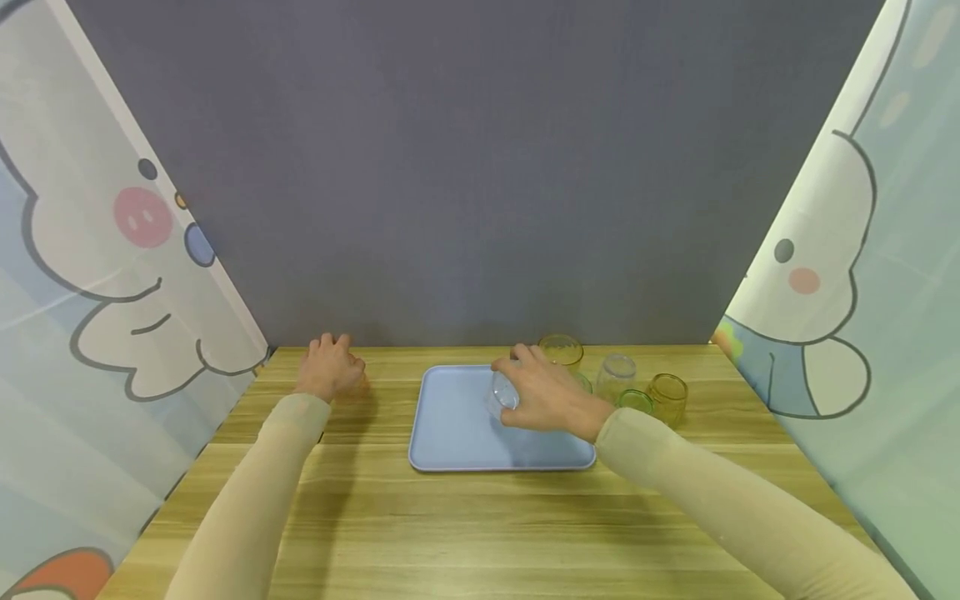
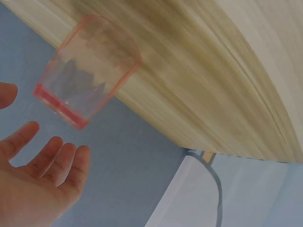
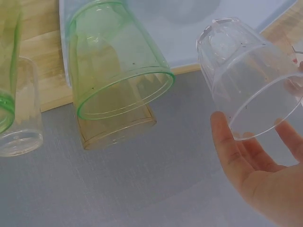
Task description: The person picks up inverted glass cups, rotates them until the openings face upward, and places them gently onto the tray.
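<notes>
In the head view my right hand (image 1: 543, 390) holds a clear plastic cup (image 1: 504, 392) over the light blue tray (image 1: 450, 446). The right wrist view shows its fingers around the wide rim of this clear cup (image 3: 241, 71). My left hand (image 1: 330, 368) is above the table, left of the tray. Seen from the left wrist, a see-through pink cup (image 2: 90, 71) stands close to that hand (image 2: 42, 175), whose fingers are spread and apart from it. The hand mostly hides this cup in the head view.
Right of the tray stand several tinted cups: a yellow cup (image 1: 561, 350) at the back, a clear cup (image 1: 617, 377), a green cup (image 1: 636, 402) and an amber cup (image 1: 669, 398). Another green cup (image 1: 583, 382) is partly behind my right hand. A grey panel (image 1: 480, 183) closes the table's back.
</notes>
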`<action>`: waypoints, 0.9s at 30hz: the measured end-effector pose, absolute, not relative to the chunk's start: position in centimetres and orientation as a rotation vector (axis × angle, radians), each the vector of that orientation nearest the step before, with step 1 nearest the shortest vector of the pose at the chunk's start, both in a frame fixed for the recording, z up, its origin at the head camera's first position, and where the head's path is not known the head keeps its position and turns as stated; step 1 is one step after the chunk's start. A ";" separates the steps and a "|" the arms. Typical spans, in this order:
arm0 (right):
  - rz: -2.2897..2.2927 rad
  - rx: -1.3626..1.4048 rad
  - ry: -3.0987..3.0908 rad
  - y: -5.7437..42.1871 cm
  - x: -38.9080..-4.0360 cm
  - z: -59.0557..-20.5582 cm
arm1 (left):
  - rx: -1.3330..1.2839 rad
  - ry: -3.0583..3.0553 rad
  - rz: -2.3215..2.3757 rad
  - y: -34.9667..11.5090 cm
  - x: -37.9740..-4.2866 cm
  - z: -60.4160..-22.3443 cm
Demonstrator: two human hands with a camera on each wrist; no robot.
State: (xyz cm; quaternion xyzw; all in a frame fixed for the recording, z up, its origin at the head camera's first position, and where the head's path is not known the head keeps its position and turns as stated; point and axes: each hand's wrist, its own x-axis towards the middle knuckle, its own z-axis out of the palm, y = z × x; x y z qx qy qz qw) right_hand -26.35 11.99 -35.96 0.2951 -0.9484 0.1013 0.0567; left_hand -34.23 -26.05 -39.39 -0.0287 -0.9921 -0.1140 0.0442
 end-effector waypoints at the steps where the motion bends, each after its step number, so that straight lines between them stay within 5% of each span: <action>1: 0.309 0.896 -2.878 12.0 -26.4 -36.0 | -0.086 -3.035 -0.354 -26.1 -34.2 -39.5; 27: 0.251 0.886 -2.917 12.3 -27.3 -37.0 | -0.071 -3.060 -0.431 -26.5 -34.7 -41.4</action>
